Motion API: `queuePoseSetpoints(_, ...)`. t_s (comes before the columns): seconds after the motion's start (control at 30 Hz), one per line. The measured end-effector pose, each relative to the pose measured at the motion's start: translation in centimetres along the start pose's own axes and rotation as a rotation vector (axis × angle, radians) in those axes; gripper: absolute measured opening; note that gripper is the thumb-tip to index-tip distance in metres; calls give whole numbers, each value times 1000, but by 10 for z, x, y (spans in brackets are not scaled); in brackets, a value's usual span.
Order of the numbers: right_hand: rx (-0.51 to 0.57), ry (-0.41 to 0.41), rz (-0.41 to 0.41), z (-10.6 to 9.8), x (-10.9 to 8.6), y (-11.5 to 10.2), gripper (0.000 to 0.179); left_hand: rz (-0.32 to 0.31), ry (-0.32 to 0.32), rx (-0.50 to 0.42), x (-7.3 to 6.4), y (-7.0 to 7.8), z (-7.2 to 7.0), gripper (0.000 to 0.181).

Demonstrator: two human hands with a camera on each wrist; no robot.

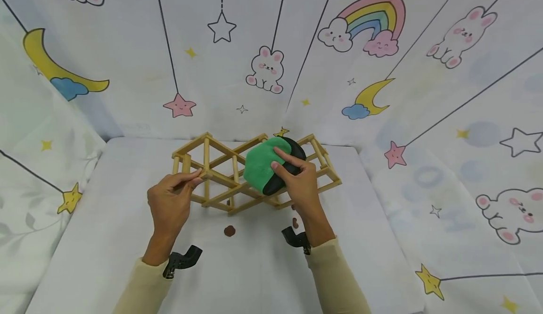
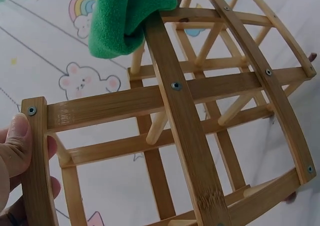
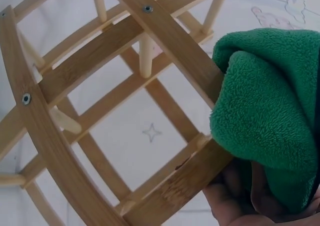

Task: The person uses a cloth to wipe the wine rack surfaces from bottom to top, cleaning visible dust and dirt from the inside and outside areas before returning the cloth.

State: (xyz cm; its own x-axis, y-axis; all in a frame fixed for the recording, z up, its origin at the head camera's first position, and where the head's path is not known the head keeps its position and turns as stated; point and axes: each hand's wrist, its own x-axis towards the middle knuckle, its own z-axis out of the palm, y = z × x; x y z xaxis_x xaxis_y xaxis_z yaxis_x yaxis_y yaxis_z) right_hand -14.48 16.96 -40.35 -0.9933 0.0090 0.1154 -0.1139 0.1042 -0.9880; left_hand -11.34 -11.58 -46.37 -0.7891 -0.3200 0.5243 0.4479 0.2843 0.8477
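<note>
A bamboo lattice rack (image 1: pixel 222 178) of crossed slats and round dowels, joined by metal screws, spans the middle of the white table. My left hand (image 1: pixel 171 201) pinches the end of a slat at its near left corner; in the left wrist view the thumb (image 2: pixel 17 138) lies on the slat by a screw. My right hand (image 1: pixel 303 186) holds a green and black cloth (image 1: pixel 265 163) against the rack's right half. Up close the cloth (image 3: pixel 265 106) is fluffy and folded over a slat end, with fingers partly hidden under it.
A small brown flat piece (image 1: pixel 229 230) lies on the white table (image 1: pixel 237 276) in front of the rack, with another brown piece (image 1: pixel 295 222) near my right wrist. White fabric printed with rabbits, stars and moons (image 1: pixel 271 71) hangs behind and at both sides.
</note>
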Motion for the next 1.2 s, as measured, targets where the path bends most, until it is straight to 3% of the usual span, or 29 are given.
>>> queuePoseSetpoints(0.27, -15, 28, 23, -17, -1, -1, 40, -17, -21, 6, -2, 0, 18, 18)
queuePoseSetpoints(0.73, -29, 82, 21, -46, -3, -2, 40, 9, -17, 4, -16, 2, 50, 16)
queuePoseSetpoints(0.93, -45, 115, 60, -62, -5, 2, 41, 25, -39, 27, -24, 1, 66, 20)
queuePoseSetpoints(1.07, -46, 126, 79, -67, -7, 4, 41, 50, -63, 64, -26, -1, 67, 22)
queuePoseSetpoints(1.2, -48, 163, -17, -61, -9, -3, 40, 80, -91, 130, -28, -3, 60, 26)
